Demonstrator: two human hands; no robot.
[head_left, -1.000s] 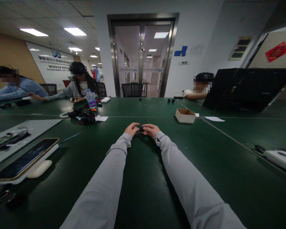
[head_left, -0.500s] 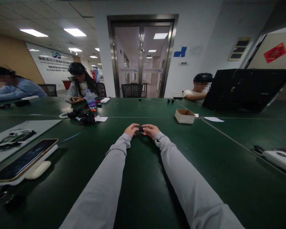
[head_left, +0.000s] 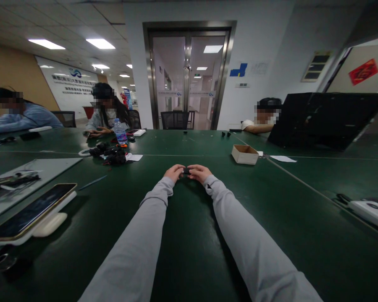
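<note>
Both my arms, in grey sleeves, reach forward over the dark green table [head_left: 189,251]. My left hand [head_left: 174,172] and my right hand [head_left: 199,172] meet at the table's middle, fingertips pinched together on a small black part [head_left: 186,170] held between them just above the surface. The part is mostly hidden by my fingers, so its shape is unclear.
A small open cardboard box [head_left: 245,153] sits to the right. A phone on a white stand [head_left: 31,214] lies near left, a grey mat with parts [head_left: 19,178] behind it. Black parts pile [head_left: 111,154] and water bottle [head_left: 120,131] far left. Three seated people work at the far edges; a black panel [head_left: 324,119] stands right.
My hands stay pinched on the small black part with almost no movement. The person at the far left middle has shifted their hands slightly.
</note>
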